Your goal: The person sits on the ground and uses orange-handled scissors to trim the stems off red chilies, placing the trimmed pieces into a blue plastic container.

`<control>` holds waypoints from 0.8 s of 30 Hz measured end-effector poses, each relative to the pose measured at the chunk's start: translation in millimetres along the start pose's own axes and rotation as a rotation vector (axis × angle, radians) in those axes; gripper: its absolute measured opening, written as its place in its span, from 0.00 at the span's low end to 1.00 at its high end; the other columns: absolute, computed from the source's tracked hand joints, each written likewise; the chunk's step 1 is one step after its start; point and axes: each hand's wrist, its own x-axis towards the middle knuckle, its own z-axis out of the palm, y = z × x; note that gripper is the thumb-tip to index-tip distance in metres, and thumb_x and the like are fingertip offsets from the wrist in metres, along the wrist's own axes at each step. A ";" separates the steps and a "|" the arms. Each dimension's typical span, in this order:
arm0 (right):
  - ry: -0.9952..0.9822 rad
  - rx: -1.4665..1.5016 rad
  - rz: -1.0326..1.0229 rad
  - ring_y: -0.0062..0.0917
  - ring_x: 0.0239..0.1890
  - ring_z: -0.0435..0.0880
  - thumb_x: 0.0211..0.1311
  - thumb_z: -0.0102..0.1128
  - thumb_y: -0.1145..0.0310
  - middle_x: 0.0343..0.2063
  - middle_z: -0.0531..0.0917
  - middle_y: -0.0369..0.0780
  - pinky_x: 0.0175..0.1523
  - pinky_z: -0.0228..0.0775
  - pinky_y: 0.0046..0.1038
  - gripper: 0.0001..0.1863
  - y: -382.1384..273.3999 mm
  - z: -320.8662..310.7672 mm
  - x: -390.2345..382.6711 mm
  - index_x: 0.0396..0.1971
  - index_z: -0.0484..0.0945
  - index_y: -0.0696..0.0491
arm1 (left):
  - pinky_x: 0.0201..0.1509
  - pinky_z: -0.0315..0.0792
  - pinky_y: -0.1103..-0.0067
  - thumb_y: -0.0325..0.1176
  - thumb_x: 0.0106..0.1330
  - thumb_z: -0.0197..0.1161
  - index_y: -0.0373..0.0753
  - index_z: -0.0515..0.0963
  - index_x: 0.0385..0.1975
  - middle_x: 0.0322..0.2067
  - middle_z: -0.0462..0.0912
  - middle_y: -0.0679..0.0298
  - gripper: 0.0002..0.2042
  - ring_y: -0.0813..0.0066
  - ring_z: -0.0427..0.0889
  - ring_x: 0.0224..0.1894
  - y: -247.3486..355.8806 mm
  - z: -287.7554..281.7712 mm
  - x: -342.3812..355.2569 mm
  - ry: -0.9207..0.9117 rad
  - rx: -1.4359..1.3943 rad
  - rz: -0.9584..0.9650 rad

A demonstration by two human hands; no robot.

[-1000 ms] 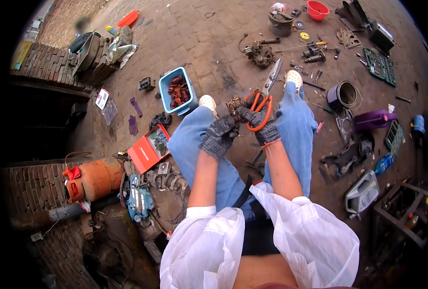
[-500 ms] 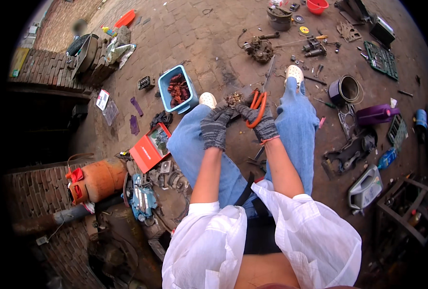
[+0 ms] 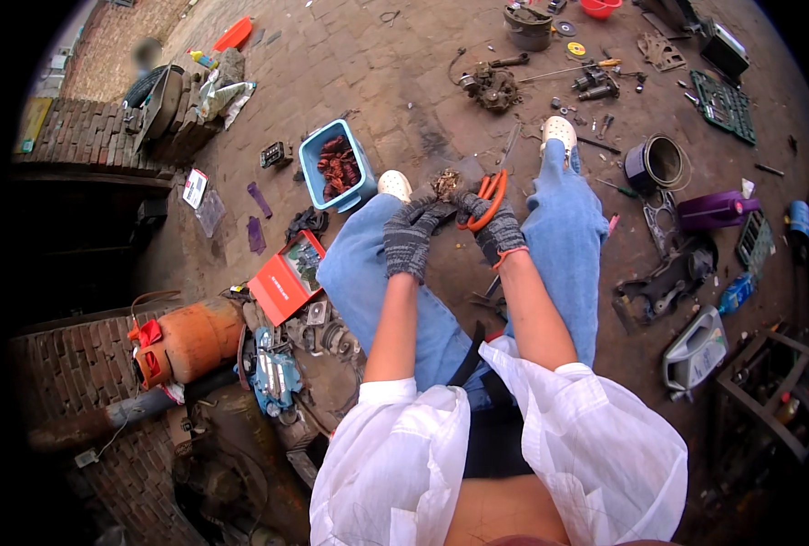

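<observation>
My left hand (image 3: 408, 238), in a mottled dark grey glove, is closed at the lower left of a frayed, brownish part (image 3: 447, 184) with dark metal below it, gripping it between my knees. My gloved right hand (image 3: 495, 235) is closed on large scissors with orange handles (image 3: 492, 198), their long blades pointing away from me, beside the frayed part. What the fingertips touch underneath is hidden. A blue plastic tub (image 3: 357, 195) of reddish-brown coiled pieces stands beyond my left knee, and an open red box (image 3: 276, 289) lies left of that knee.
An orange gas cylinder (image 3: 199, 341) lies at lower left by brickwork and a pipe. Greasy machine parts (image 3: 488, 89) and a green socket case (image 3: 721, 107) lie ahead. A paint can (image 3: 655, 164), purple jug (image 3: 714, 211), grey jug (image 3: 695, 353) and metal frame (image 3: 768, 387) are at right.
The scissors have turned more edge-on, their blades less visible. The frayed part sits slightly higher in the picture, and my left glove has turned slightly. The whole scene has shifted a little.
</observation>
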 end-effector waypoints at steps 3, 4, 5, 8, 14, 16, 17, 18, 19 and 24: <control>-0.354 0.161 -0.458 0.26 0.23 0.75 0.43 0.57 0.80 0.24 0.74 0.43 0.27 0.70 0.27 0.23 26.4 -21.2 29.6 0.41 0.60 0.56 | 0.27 0.65 0.87 0.24 0.48 0.58 0.34 0.76 0.28 0.25 0.76 0.68 0.07 0.84 0.71 0.24 3.3 5.0 3.5 -0.039 -0.015 -0.065; -0.696 0.086 -0.785 0.27 0.24 0.75 0.43 0.57 0.80 0.24 0.74 0.43 0.29 0.70 0.27 0.24 34.9 -72.1 78.2 0.42 0.59 0.56 | 0.27 0.65 0.87 0.24 0.48 0.58 0.33 0.76 0.29 0.24 0.76 0.68 0.07 0.84 0.71 0.24 10.4 27.3 8.1 -0.102 -0.036 -0.075; -0.718 0.093 -0.776 0.27 0.25 0.75 0.43 0.56 0.80 0.25 0.74 0.44 0.29 0.71 0.27 0.24 39.6 -71.4 80.7 0.42 0.59 0.56 | 0.27 0.65 0.87 0.24 0.48 0.58 0.33 0.76 0.29 0.24 0.76 0.68 0.07 0.84 0.71 0.24 9.7 24.3 8.1 -0.092 -0.049 -0.098; -0.080 0.217 -0.138 0.28 0.24 0.75 0.43 0.56 0.80 0.25 0.74 0.44 0.29 0.70 0.28 0.25 28.3 -7.2 13.3 0.43 0.57 0.56 | 0.26 0.66 0.88 0.25 0.50 0.57 0.31 0.76 0.28 0.25 0.77 0.64 0.07 0.82 0.72 0.23 0.2 -4.2 2.5 0.002 -0.038 -0.052; -0.032 0.019 -0.182 0.26 0.22 0.74 0.42 0.58 0.79 0.23 0.73 0.42 0.26 0.69 0.26 0.25 30.0 -13.2 20.5 0.42 0.58 0.57 | 0.29 0.67 0.87 0.24 0.50 0.57 0.32 0.76 0.29 0.25 0.77 0.64 0.07 0.82 0.72 0.25 6.9 -2.1 -1.2 -0.102 -0.094 -0.116; -0.022 -0.165 -0.245 0.25 0.22 0.73 0.42 0.58 0.78 0.22 0.73 0.41 0.25 0.68 0.25 0.25 45.4 -52.5 49.4 0.42 0.58 0.57 | 0.31 0.67 0.86 0.24 0.50 0.57 0.32 0.76 0.29 0.25 0.77 0.64 0.07 0.82 0.73 0.26 16.2 20.2 -0.4 -0.136 -0.077 -0.056; -0.016 -0.173 -0.230 0.24 0.22 0.73 0.42 0.58 0.78 0.22 0.73 0.40 0.25 0.68 0.25 0.24 46.7 -50.7 49.7 0.41 0.59 0.57 | 0.32 0.67 0.86 0.24 0.50 0.57 0.32 0.76 0.29 0.26 0.77 0.64 0.07 0.81 0.73 0.27 16.1 19.4 -1.0 -0.121 -0.064 -0.032; -0.007 -0.183 -0.217 0.24 0.22 0.73 0.42 0.58 0.78 0.21 0.73 0.39 0.24 0.67 0.24 0.24 45.8 -50.0 48.9 0.41 0.60 0.57 | 0.32 0.67 0.86 0.24 0.50 0.57 0.32 0.75 0.29 0.26 0.77 0.64 0.07 0.81 0.73 0.27 15.0 19.2 -0.2 -0.124 -0.053 -0.052; -0.009 -0.111 -0.151 0.23 0.22 0.73 0.41 0.59 0.78 0.21 0.72 0.39 0.24 0.67 0.24 0.23 28.4 -13.7 25.0 0.40 0.61 0.56 | 0.32 0.67 0.86 0.24 0.49 0.57 0.32 0.75 0.30 0.27 0.77 0.64 0.08 0.81 0.73 0.28 9.9 1.3 -1.8 -0.080 -0.037 -0.081; 0.095 0.042 -0.169 0.19 0.21 0.72 0.48 0.56 0.72 0.21 0.74 0.35 0.22 0.64 0.20 0.16 48.6 -19.4 45.9 0.38 0.67 0.55 | 0.29 0.69 0.86 0.24 0.50 0.57 0.32 0.75 0.30 0.26 0.77 0.63 0.07 0.79 0.74 0.25 -10.3 -3.1 32.1 -0.032 -0.221 -0.176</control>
